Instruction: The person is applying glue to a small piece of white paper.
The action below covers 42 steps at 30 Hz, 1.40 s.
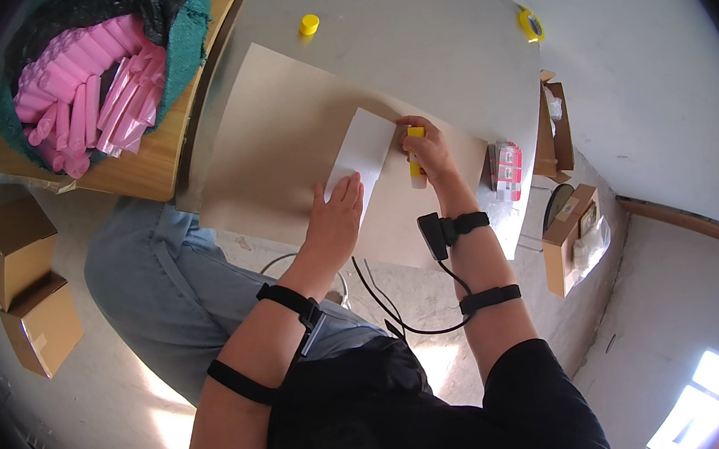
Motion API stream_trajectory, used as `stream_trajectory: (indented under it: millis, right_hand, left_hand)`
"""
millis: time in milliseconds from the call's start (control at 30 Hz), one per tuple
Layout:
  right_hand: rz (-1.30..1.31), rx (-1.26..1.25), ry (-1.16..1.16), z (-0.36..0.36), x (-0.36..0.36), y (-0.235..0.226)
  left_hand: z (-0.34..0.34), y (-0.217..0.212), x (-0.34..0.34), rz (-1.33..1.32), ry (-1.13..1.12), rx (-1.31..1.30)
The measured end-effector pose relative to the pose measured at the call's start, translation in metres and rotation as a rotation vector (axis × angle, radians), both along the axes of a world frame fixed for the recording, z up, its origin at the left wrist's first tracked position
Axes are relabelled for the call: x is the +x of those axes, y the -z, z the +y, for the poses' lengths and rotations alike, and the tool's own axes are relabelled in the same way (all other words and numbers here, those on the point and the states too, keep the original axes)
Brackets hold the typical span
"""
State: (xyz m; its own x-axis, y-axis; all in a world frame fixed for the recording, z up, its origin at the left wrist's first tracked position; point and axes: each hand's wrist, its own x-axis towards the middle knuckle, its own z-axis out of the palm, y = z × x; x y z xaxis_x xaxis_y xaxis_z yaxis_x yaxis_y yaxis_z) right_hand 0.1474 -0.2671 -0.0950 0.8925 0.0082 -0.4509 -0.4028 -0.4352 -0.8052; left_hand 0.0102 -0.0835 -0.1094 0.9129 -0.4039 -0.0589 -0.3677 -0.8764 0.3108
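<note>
My left hand (340, 218) rests with fingers stretched out on a white sheet of paper (366, 141). Under that lies a larger brown sheet (250, 118) on the grey table. In my right hand (432, 152), at the right edge of the white paper, is a yellow glue stick (417, 169), held upright in the picture with the fingers wrapped round it. Whether its tip touches the paper cannot be made out. A round yellow cap (309, 25) stands farther off on the table, beyond the brown sheet.
A sack of pink rolls (73, 79) sits on a wooden table at the left. Red-and-white packs (506, 171) lie at the table's right edge, a yellow tape roll (531, 25) at the far right corner. Cardboard boxes (40, 320) stand on the floor. A black cable (385, 309) hangs between my arms.
</note>
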Motion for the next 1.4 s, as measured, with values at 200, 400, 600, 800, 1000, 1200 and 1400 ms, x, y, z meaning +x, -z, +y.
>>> stream_trajectory:
  millis: [200, 400, 600, 800, 1000, 1200, 1400]
  right_hand:
    - [-0.029, -0.026, 0.025, -0.001, -0.001, 0.006]
    - [0.005, -0.027, 0.049, -0.004, 0.000, 0.009]
    - [-0.007, -0.041, 0.050, -0.002, -0.002, 0.014]
    - [-0.008, -0.009, 0.042, -0.003, -0.001, 0.015]
    - [-0.004, 0.041, 0.066, -0.004, 0.001, 0.016]
    - [0.027, -0.003, 0.047, 0.006, 0.001, 0.006]
    - [0.013, 0.004, 0.058, 0.010, -0.001, 0.005]
  left_hand:
    - [-0.001, 0.001, 0.000, 0.005, -0.004, -0.033]
    - [-0.002, -0.002, 0.002, 0.032, -0.006, -0.054]
    - [0.000, -0.001, 0.001, 0.032, -0.020, -0.070]
    - [0.000, -0.002, 0.001, 0.026, -0.010, -0.067]
    - [-0.001, 0.000, 0.000, 0.033, 0.001, -0.070]
    - [-0.001, -0.001, 0.001, 0.045, -0.007, -0.075]
    - [0.000, 0.000, 0.000, 0.053, -0.014, -0.077]
